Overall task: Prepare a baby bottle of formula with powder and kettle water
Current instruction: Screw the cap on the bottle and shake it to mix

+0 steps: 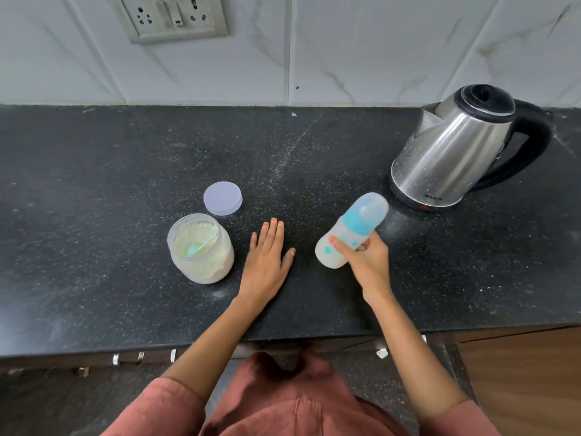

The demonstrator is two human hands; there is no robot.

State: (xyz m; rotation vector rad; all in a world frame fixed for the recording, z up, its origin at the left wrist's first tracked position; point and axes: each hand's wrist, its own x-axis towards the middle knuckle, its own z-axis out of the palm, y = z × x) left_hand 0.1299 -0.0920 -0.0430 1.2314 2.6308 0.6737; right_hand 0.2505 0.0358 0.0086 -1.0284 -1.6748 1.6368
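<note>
My right hand (364, 259) grips a baby bottle (349, 231) with a blue collar and a clear cap, tilted so its top leans toward the kettle. The bottle looks milky white inside. My left hand (267, 256) lies flat on the black counter (125, 171), fingers straight, just right of an open clear jar of pale formula powder (201, 248). A light blue scoop (198, 247) rests in the powder. The jar's round lid (222, 198) lies flat behind it. A steel kettle (456, 149) with a black lid and handle stands at the back right.
A tiled wall with a socket plate (171, 17) rises behind the counter. The counter's front edge runs below my forearms, with drawer handles (141, 357) under it. A fine dusting of powder marks the counter's middle.
</note>
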